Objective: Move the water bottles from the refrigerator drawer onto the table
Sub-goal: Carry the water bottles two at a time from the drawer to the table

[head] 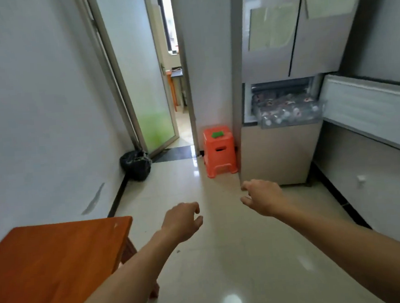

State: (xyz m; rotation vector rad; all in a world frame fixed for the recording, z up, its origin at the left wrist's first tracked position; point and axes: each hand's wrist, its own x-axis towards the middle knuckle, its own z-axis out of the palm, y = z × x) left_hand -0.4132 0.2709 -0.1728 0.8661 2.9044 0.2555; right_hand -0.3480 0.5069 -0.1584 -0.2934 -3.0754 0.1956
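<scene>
Head view: your left hand (181, 221) and right hand (262, 197) are both extended above the glossy tiled floor (225, 263). Their fingers are loosely curled and hold nothing. The clear plastic water bottles (286, 112) lie packed in the transparent refrigerator drawer (287, 124). The drawer stands pulled out from the beige refrigerator (279, 155), well apart from both hands. The orange-brown wooden counter (59, 255) sits beside your left forearm. An orange plastic stool (219, 152) stands just beside the refrigerator.
</scene>
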